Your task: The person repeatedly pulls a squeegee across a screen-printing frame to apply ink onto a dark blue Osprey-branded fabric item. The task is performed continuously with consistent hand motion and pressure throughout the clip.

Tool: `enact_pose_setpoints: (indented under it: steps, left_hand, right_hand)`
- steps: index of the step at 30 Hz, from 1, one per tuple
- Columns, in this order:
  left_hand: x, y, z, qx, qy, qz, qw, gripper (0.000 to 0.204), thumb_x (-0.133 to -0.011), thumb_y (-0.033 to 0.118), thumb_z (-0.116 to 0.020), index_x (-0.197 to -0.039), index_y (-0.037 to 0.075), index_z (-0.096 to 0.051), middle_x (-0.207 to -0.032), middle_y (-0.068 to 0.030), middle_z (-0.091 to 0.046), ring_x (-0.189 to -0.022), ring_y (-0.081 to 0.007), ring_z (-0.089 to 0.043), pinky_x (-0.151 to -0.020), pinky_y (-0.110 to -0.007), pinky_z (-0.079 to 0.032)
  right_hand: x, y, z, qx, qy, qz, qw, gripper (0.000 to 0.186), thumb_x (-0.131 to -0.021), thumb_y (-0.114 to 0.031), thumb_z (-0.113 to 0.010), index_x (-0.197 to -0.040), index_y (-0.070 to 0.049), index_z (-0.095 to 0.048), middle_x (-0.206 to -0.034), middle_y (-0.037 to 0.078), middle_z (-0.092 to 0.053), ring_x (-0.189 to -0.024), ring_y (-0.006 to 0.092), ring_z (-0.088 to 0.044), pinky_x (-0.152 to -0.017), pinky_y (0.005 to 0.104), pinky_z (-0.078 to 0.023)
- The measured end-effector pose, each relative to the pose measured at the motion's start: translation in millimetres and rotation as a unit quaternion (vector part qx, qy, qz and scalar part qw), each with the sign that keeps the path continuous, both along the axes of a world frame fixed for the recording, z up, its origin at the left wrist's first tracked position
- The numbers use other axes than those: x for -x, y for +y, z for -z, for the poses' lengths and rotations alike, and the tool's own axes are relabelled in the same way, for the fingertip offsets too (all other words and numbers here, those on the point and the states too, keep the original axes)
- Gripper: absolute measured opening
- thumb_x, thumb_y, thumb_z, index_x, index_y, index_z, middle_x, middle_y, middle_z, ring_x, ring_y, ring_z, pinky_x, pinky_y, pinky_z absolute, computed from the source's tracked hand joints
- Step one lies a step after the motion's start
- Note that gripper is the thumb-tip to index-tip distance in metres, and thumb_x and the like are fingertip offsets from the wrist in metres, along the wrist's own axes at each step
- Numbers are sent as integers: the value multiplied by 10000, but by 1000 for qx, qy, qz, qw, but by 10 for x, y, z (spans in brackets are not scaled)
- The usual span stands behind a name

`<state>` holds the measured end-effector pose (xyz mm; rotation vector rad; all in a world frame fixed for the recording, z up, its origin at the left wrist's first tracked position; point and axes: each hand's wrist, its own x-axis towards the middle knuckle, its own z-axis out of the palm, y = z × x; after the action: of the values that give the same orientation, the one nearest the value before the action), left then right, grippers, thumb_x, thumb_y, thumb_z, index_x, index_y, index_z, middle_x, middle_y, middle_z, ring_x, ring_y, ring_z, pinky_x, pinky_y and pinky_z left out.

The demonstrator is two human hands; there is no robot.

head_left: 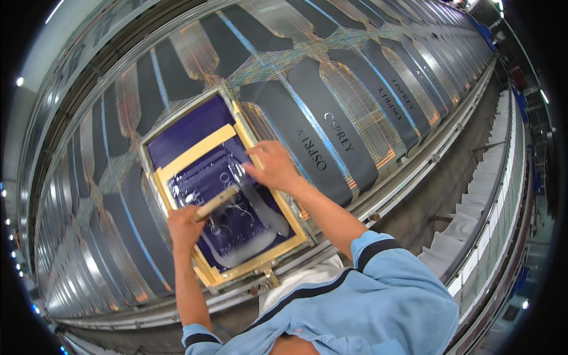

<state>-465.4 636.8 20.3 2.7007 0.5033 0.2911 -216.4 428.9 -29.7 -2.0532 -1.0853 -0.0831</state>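
A screen-printing frame [275,251] lies tilted on the long printing table in front of me. Its purple mesh [189,127] is edged with yellowish tape, and wet, glossy ink [195,180] spreads over the middle. My left hand [186,228] is closed around the left end of a pale squeegee [218,202], which slants up to the right across the mesh. Beside the frame's right edge is my right hand [275,165], fingers apart and reaching over the inked area. It holds nothing that I can see; whether its fingertips touch the frame cannot be told.
Dark grey shaped panels [254,106] with printed lettering line the table in rows, and blue strips run between them. A metal rail [408,183] follows the table's near edge. Beyond a walkway, pale grey pleated material [467,207] hangs along a second rail.
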Motion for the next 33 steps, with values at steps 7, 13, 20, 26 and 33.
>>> enact_pose_setpoints:
  steps: [7,13,20,26,33]
  left_hand:
    - [-842,890,-24,-10,40,11,999,227,-646,163,-891,-841,101,-793,-791,-110,-731,-742,-341,-688,-761,-409,-527]
    - [-527,472,233,30,15,-18,999,167,-681,182,-872,-824,138,-798,-798,-94,-741,-722,-320,-703,-743,-414,-539]
    - [714,-889,163,40,21,32,998,307,-627,169,-862,-918,168,-768,-857,-30,-727,-817,-250,-683,-799,-427,-442]
    - [181,-52,103,-48,47,38,997,252,-701,303,-870,-861,154,-746,-805,-39,-712,-794,-261,-690,-790,-441,-433]
    - [-739,1023,215,-53,81,16,995,302,-706,388,-864,-817,137,-736,-768,-78,-723,-789,-305,-704,-832,-457,-496]
  right_hand:
    - [-139,1460,-346,296,-60,-224,927,370,-750,-412,-838,-940,-101,-771,-948,96,-761,-968,286,-713,-893,411,-507]
    - [121,1097,-71,294,-73,-237,923,239,-736,-298,-813,-842,-96,-741,-838,95,-733,-893,284,-709,-855,412,-506]
    - [1218,-371,-244,279,-44,-274,919,240,-708,-257,-812,-880,-119,-717,-863,56,-716,-954,252,-683,-919,390,-462]
    - [598,533,-394,324,-73,-296,895,293,-750,-338,-838,-919,-117,-746,-854,117,-740,-889,309,-721,-831,454,-513]
    - [-224,1595,-279,357,-47,-242,901,355,-762,-372,-846,-994,-118,-756,-958,132,-763,-947,328,-736,-873,446,-584]
